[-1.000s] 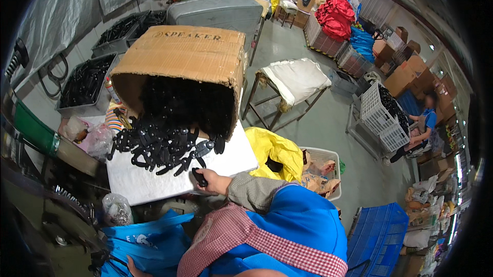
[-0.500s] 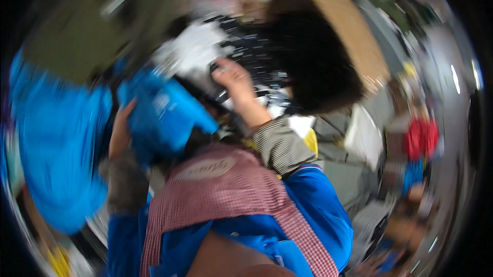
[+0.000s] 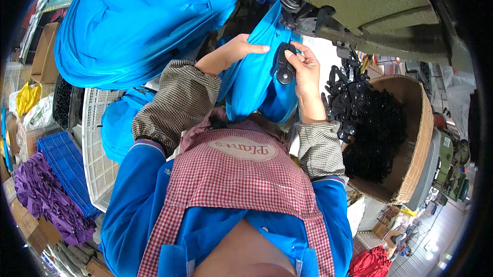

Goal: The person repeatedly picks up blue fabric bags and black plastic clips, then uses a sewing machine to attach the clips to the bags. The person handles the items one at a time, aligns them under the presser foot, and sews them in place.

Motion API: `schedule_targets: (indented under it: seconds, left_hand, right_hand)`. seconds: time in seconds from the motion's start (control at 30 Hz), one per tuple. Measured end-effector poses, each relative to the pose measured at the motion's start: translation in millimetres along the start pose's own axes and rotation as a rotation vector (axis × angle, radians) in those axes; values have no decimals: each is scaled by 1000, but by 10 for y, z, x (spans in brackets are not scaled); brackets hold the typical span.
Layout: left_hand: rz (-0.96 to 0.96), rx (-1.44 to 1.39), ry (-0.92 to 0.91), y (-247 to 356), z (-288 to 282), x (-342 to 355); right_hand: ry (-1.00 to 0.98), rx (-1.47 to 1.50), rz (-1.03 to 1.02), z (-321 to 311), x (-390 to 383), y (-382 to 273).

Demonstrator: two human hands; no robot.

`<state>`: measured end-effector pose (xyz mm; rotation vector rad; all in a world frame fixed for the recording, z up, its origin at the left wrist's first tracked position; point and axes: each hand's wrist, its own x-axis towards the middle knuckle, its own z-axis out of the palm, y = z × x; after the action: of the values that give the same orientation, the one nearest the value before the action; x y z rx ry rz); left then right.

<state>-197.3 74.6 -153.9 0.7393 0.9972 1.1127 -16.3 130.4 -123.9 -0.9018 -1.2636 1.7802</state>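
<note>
Blue fabric [image 3: 254, 81] hangs in front of my chest, folded and gathered. My left hand [image 3: 231, 56] grips it from the left, thumb laid on top and fingers hidden behind the cloth. In my right hand [image 3: 307, 69] is a black plastic part [image 3: 285, 63], long and rounded, with a shiny round spot at its lower end. Thumb and fingers pinch it at its right side, against the fabric's right edge. Beside my right wrist lies a pile of similar black plastic parts [image 3: 349, 92].
A large heap of blue fabric [image 3: 138, 25] rises at the far left, near a white plastic basket [image 3: 97, 148]. Overhead at right is a green metal machine [image 3: 370, 4]. A cardboard box [image 3: 416, 148] holding a black mass stands at right. A blue crate [image 3: 67, 169] and purple fabric [image 3: 51, 195] lie left.
My right hand has moved from the black parts to the blue fabric, bringing a black plastic part. The view has turned; my left hand still holds the fabric.
</note>
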Motion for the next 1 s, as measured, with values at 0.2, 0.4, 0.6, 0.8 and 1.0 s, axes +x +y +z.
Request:
schedule_targets:
  seconds: [0.2, 0.4, 0.6, 0.8, 1.0]
  left_hand:
    - [-46, -78, -36, 24, -11, 41]
    - [-104, -106, -42, 59, -65, 7]
    - [-136, -100, -38, 112, -72, -2]
    - [-215, -148, -33, 160, -40, -5]
    - [-257, -147, -3, 277, 41, -100]
  right_hand:
    - [18, -146, -60, 121, 210, 87]
    - [224, -693, -162, 193, 93, 4]
    - [518, -842, -218, -338, 321, 57]
    - [-108, -1293, -411, -794, 1136, 840]
    - [-110, -1225, -358, -778, 1109, 870]
